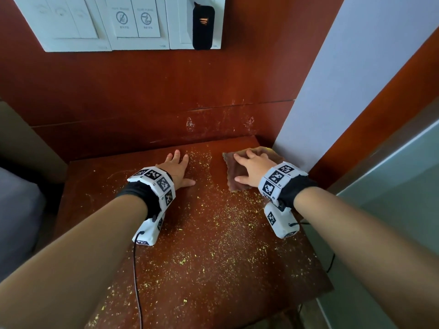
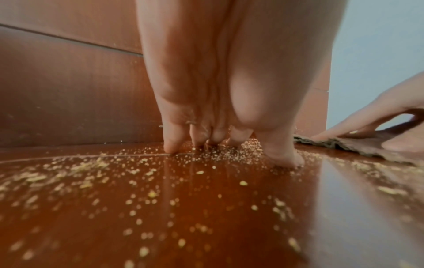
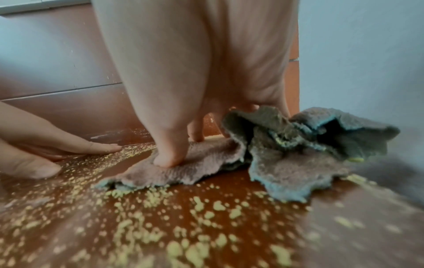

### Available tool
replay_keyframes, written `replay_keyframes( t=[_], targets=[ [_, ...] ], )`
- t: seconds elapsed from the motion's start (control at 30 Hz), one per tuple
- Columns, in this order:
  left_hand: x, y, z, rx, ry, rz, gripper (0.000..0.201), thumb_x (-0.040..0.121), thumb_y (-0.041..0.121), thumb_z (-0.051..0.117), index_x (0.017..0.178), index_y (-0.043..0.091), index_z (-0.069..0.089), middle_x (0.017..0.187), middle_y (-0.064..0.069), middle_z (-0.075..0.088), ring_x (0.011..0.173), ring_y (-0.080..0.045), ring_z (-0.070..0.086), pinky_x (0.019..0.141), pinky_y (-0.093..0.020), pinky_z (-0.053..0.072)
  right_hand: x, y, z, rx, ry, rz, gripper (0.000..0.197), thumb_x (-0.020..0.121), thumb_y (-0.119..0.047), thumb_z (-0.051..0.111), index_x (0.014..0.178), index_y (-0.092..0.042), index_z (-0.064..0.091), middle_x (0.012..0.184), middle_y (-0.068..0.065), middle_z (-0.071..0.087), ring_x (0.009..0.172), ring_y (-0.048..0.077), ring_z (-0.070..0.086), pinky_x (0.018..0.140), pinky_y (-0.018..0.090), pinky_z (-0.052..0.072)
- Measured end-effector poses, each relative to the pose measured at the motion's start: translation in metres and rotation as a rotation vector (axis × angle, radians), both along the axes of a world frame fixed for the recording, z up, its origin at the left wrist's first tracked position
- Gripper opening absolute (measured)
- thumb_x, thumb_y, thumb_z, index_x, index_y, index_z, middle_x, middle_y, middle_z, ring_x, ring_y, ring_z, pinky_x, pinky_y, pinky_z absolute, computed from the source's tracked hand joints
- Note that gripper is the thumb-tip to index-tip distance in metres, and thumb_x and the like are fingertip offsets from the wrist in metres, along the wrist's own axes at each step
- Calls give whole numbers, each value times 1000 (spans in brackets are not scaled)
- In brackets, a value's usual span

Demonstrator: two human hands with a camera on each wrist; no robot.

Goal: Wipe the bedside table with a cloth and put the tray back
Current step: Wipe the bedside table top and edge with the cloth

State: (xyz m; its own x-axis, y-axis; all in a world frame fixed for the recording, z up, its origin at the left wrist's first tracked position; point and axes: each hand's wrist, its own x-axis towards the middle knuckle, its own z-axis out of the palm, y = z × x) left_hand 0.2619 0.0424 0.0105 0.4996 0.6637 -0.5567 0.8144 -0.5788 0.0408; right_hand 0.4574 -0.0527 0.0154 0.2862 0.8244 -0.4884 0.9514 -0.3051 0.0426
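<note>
The reddish wooden bedside table (image 1: 213, 269) is strewn with yellow crumbs (image 1: 225, 224). A brown-grey cloth (image 1: 234, 173) lies at its far right corner against the white wall. My right hand (image 1: 251, 168) presses flat on the cloth with fingers spread; in the right wrist view the thumb (image 3: 169, 154) pushes into the cloth (image 3: 286, 163), whose right part is bunched up. My left hand (image 1: 177, 169) rests flat on the bare tabletop to the left of the cloth, fingertips (image 2: 171, 147) touching the wood. No tray is in view.
A wooden wall panel (image 1: 142, 96) rises behind the table, with white switch plates (image 1: 95, 22) and a black device (image 1: 203, 24) high up. A white wall (image 1: 320, 91) borders the right side. A grey bed edge (image 1: 16, 210) lies left. Wrist-camera cables (image 1: 136, 281) trail over the tabletop.
</note>
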Motion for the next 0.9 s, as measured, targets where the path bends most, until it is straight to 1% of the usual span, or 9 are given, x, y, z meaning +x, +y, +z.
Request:
replay_keyframes(
  t=[0.1, 0.17, 0.3, 0.47, 0.57, 0.7, 0.83, 0.9],
  targets=[
    [0, 0, -1, 17, 1, -11, 85, 93, 49, 44, 152, 14, -6, 159, -11, -14, 148, -28, -3, 118, -50, 19, 5, -13, -1, 11, 0, -3, 70, 95, -45, 46, 152, -30, 9, 160, 10, 4, 142, 43, 15, 115, 52, 25],
    [0, 1, -2, 21, -3, -15, 85, 93, 49, 44, 152, 14, -6, 159, -11, -14, 148, -29, -3, 118, -50, 20, 6, -20, 0, 11, 3, 1, 70, 95, -44, 46, 152, -29, 9, 160, 11, 4, 144, 43, 13, 116, 51, 24],
    [-2, 2, -5, 29, -8, -21, 85, 93, 51, 43, 152, 14, -6, 159, -11, -13, 148, -28, -3, 117, -50, 20, 4, -32, 2, 0, -5, 6, 71, 95, -44, 47, 153, -27, 8, 160, 13, 6, 143, 43, 17, 117, 47, 23],
    [-2, 2, -5, 42, -14, -25, 84, 93, 51, 42, 152, 14, -6, 159, -12, -12, 148, -28, -2, 118, -49, 20, 0, -49, 2, -8, -4, 28, 71, 95, -43, 47, 153, -27, 8, 160, 13, 6, 143, 44, 17, 117, 47, 22],
    [-2, 2, -5, 46, -19, -23, 84, 93, 51, 42, 152, 14, -5, 159, -11, -12, 148, -28, -2, 118, -48, 19, -1, -56, -1, -10, 0, 35, 71, 95, -43, 47, 153, -27, 8, 160, 13, 5, 142, 45, 15, 117, 49, 23],
    [-3, 2, -5, 40, -22, -17, 84, 93, 51, 42, 152, 14, -6, 159, -12, -12, 148, -28, -2, 119, -47, 18, -3, -54, -3, -15, -3, 40, 71, 95, -43, 47, 153, -28, 8, 160, 14, 3, 142, 46, 15, 114, 52, 26],
    [-3, 1, -4, 33, -27, -8, 84, 93, 50, 43, 152, 14, -6, 159, -11, -12, 148, -28, -2, 119, -47, 18, -1, -42, -3, -25, -2, 35, 72, 95, -43, 47, 152, -27, 7, 160, 15, 2, 142, 46, 14, 115, 53, 26],
    [-2, 1, -3, 28, -28, -2, 84, 93, 49, 44, 152, 14, -6, 159, -11, -13, 148, -27, -2, 119, -46, 18, 0, -31, -5, -27, 2, 42, 73, 94, -44, 48, 153, -26, 7, 159, 17, 4, 142, 46, 17, 115, 53, 26]
  ],
)
